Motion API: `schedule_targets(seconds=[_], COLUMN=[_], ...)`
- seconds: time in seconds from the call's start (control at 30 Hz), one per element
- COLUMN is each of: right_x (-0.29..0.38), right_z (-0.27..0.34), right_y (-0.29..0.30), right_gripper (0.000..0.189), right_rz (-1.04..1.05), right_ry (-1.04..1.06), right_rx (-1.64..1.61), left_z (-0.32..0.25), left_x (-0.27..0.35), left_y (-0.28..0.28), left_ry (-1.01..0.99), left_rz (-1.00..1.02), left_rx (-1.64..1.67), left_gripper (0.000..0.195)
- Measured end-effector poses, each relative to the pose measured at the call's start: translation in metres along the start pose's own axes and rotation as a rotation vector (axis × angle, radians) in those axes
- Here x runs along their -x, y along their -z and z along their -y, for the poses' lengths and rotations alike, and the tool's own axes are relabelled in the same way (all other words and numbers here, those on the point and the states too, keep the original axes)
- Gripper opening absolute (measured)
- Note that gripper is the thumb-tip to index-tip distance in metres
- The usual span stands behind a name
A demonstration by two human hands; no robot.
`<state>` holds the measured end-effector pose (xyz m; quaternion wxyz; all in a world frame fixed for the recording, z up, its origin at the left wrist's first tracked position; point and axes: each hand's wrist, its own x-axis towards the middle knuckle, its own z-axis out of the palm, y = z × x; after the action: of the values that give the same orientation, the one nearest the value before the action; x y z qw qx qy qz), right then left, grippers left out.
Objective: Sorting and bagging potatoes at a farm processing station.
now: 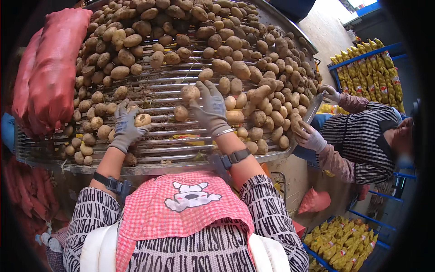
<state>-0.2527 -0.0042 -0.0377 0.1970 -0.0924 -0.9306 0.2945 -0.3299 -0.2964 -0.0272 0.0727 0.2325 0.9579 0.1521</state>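
Observation:
Both my hands wear grey work gloves over a slatted metal sorting table point(163, 136) covered with loose potatoes. My left hand point(127, 125) has a pale potato point(142, 120) between its thumb and fingers, and its fingertips reach another potato partly hidden behind them. A round, soil-marked potato point(190, 93) sits in the grip of my right hand point(211, 105), against the thumb and forefinger. Just below that thumb, a smaller potato point(180, 113) rests on the bars. Potatoes lie close on the outer side of each hand.
Filled red mesh sacks point(56, 68) lie along the table's left side. Potatoes heap at the far end point(176, 12). At right, a co-worker point(357, 139) has gloved hands at the table rim. Yellow bagged goods point(370, 71) stand on racks; a pink sack point(314, 200) sits on the floor.

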Motion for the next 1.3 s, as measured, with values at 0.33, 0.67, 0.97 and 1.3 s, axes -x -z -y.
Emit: schedule_targets(seconds=[0.33, 0.67, 0.97, 1.3], right_x=[-0.014, 0.047, 0.025, 0.017], right_z=[0.048, -0.044, -0.039, -0.042], right_y=[-0.025, 0.129, 0.108, 0.098], right_gripper=[0.087, 0.084, 0.066, 0.06], right_rz=[0.822, 0.381, 0.712, 0.684], right_ry=[-0.168, -0.412, -0.431, -0.423], right_rx=[0.011, 0.029, 0.56, 0.587], left_z=[0.001, 0.013, -0.025, -0.068], left_x=[-0.011, -0.029, 0.01, 0.049], left_y=[0.002, -0.008, -0.005, -0.041], left_ry=[0.076, 0.08, 0.157, 0.175], left_rz=[-0.002, -0.004, 0.406, 0.657], left_rx=[0.001, 0.043, 1.755, 2.023], left_gripper=[0.065, 0.065, 0.062, 0.07])
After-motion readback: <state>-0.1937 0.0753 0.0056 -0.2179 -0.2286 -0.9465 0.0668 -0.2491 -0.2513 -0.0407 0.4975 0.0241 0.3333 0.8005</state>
